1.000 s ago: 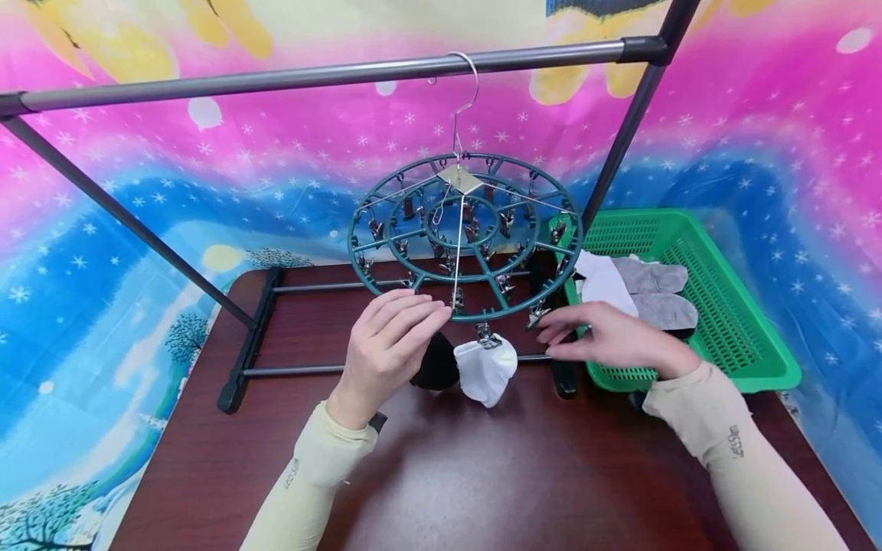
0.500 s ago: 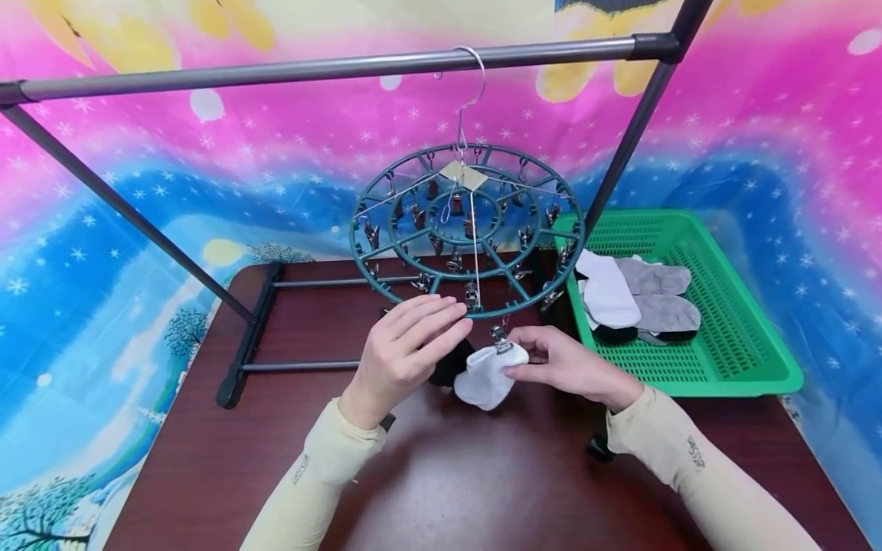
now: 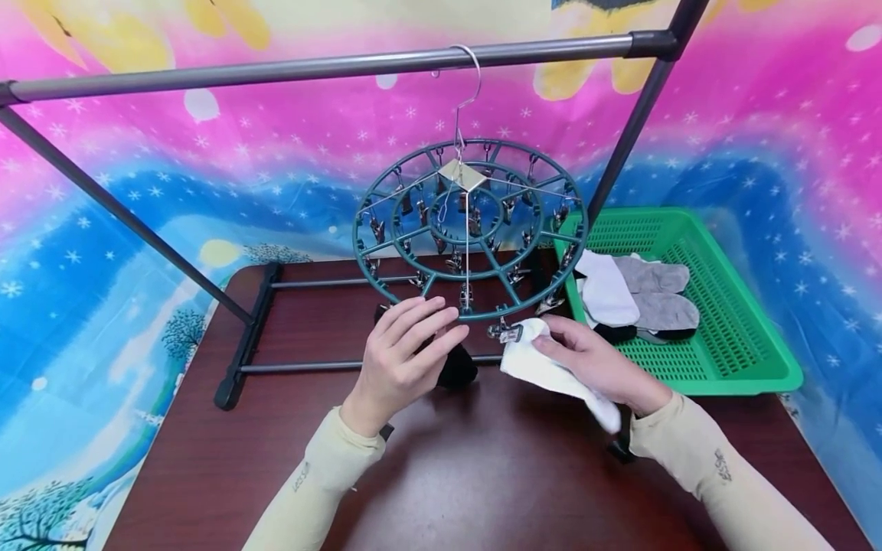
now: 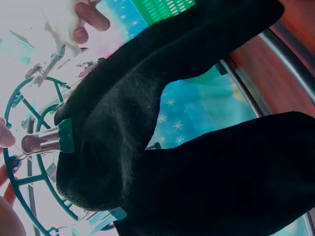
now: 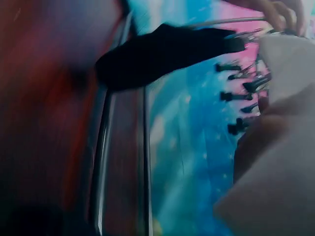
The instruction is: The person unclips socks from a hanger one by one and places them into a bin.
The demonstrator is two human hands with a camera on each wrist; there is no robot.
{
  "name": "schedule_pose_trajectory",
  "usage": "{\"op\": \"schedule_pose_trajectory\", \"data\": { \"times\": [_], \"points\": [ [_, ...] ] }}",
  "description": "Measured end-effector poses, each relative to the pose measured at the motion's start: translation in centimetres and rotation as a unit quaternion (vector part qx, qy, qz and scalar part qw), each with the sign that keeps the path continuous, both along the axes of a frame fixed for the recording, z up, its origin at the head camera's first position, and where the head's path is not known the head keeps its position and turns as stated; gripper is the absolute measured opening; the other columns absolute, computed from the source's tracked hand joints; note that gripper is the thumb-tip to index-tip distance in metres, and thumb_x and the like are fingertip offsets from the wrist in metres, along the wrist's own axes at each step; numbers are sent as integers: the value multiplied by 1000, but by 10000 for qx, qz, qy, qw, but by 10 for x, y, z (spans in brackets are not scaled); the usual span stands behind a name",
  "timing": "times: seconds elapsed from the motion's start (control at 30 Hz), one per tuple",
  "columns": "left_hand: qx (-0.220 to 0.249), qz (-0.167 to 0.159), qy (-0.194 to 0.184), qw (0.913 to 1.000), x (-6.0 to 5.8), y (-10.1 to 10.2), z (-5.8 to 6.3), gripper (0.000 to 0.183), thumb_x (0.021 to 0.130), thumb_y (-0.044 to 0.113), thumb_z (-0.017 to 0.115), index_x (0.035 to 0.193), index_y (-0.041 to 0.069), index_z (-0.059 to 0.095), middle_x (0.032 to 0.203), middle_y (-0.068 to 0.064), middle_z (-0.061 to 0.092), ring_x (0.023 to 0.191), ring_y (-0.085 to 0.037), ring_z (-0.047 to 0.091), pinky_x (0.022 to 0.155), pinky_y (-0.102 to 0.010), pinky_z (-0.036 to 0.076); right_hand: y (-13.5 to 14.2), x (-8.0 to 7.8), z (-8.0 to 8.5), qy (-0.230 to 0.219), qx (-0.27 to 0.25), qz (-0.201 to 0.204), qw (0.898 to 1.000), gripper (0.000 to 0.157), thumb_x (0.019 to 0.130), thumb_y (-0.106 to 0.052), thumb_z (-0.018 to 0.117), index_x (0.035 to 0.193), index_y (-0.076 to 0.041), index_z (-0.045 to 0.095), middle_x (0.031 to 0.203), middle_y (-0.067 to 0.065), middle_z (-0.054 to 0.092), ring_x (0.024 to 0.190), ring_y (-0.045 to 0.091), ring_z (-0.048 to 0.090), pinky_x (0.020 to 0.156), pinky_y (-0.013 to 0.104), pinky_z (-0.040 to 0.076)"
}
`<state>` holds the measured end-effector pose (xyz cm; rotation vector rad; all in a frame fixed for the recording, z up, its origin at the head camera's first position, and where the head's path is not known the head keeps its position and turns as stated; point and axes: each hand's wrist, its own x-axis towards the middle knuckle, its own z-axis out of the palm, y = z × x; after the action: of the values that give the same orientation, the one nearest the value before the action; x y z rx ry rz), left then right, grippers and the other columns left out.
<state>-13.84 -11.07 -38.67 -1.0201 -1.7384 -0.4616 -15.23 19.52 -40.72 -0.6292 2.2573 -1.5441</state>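
Note:
A round green clip hanger (image 3: 463, 176) hangs by its hook from a metal bar. My right hand (image 3: 596, 360) pinches a white sock (image 3: 551, 375) by its upper end, between thumb and fingers. A metal clip (image 3: 508, 334) at the hanger's front rim grips the same end, and the toe trails down to the right. My left hand (image 3: 406, 360) is at the front left of the rim, fingers fairly straight and slightly spread. Behind it hangs a black sock (image 3: 460, 369). Two black socks (image 4: 113, 123) hang from clips in the left wrist view.
At the right stands a green basket (image 3: 744, 379) holding grey socks (image 3: 668, 314) and white ones. The rack's top bar (image 3: 310, 73) crosses above, with its base on the brown table (image 3: 441, 474). Several other clips dangle from the hanger's rings.
My right hand came from the basket side to the hanging white sock, took hold of its upper end and pulled it rightward, tilting clip and sock. My left hand stays near the rim.

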Motion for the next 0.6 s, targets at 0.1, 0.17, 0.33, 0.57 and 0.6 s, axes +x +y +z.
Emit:
{"op": "schedule_pose_trajectory", "data": {
  "times": [0.1,0.17,0.33,0.57,0.6],
  "points": [
    [78,-4,65,9999,-1,2,-1,20,96,10,68,114,10,77,118,-11,75,113,-28,70,103,-43,55,4,0,0,494,502,-126,9974,16,108,-22,56,112,-12,67,91,3,64,76,15,61,68,27,51],
    [122,19,161,9998,-1,3,-2,20,95,10,68,113,10,77,119,-10,75,114,-28,69,103,-43,54,5,0,1,751,787,-180,9939,13,107,-24,58,103,-16,68,87,-1,63,75,14,60,68,27,50],
    [-66,-104,775,9969,2,11,-8,19,95,11,71,112,8,78,119,-11,74,114,-27,69,101,-39,56,7,5,1,1244,1133,-340,9852,17,104,-22,64,87,-21,62,76,-5,58,69,12,56,64,26,47],
    [-335,-672,-933,9928,12,35,-24,31,99,11,64,128,0,68,119,-12,74,105,-20,72,96,-29,59,4,8,-1,2060,1119,-617,9702,14,101,-16,68,88,-20,63,71,-10,57,66,7,52,60,25,44],
    [-247,-587,-1416,9879,13,41,-26,34,101,15,63,131,0,65,121,-12,73,106,-19,72,97,-29,58,4,8,-1,2119,1125,-646,9686,14,101,-15,68,88,-20,63,71,-10,57,66,7,51,60,24,44]
  ]
}}
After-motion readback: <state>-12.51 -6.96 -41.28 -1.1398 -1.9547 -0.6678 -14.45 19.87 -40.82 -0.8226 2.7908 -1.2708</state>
